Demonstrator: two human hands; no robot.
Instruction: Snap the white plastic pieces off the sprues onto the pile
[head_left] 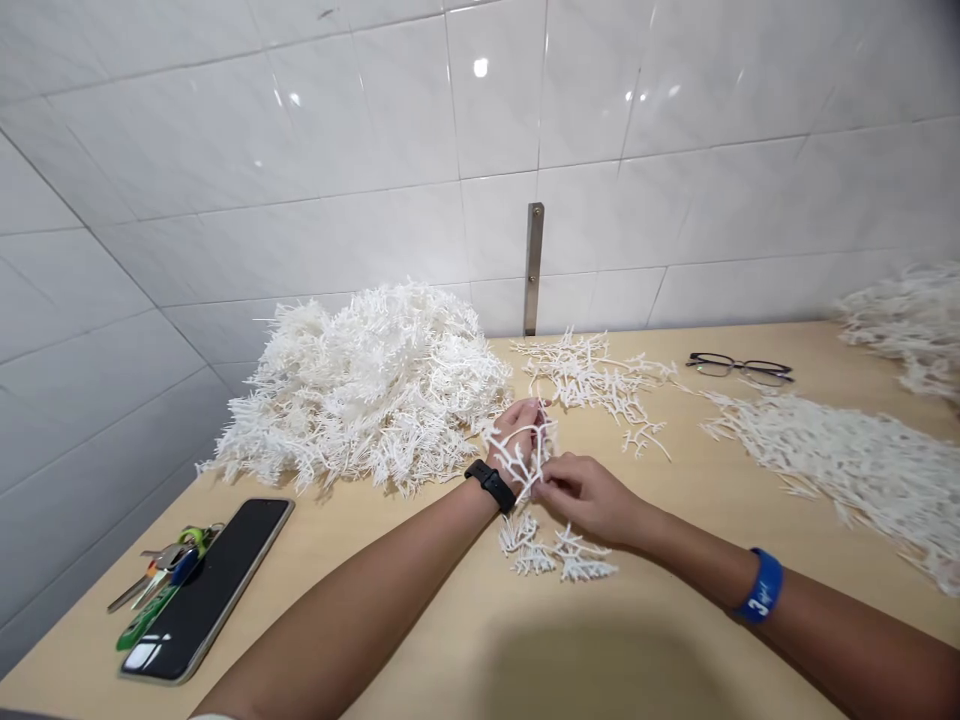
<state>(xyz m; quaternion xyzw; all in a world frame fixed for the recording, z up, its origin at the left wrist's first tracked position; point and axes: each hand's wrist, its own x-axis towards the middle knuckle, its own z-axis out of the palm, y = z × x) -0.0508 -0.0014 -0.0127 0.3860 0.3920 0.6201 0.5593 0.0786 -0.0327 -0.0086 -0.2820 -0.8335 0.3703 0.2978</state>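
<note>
Your left hand, black watch on the wrist, is curled around a white branched plastic piece, held just above the table near its middle. Your right hand, blue wristband on that arm, is closed in a pinch, fingertips on the lower right edge of the same piece. The two hands are touching or nearly so; you cannot tell which from this angle. Directly below the hands, a small cluster of like pieces lies flat on the table. A large heap of white pieces sits to the left of the hands, against the tiled wall. A looser scatter of pieces lies just beyond the hands. To the right, well apart, a flat spread of the same material runs toward the table edge, with another heap at the far right, cut off by the frame. Black-rimmed eyeglasses rest folded open between the scatter and the far heap. On the near left, a smartphone lies screen up, with a bunch of keys on a green tag touching its left side. A vertical metal strip is fixed to the wall behind.
</note>
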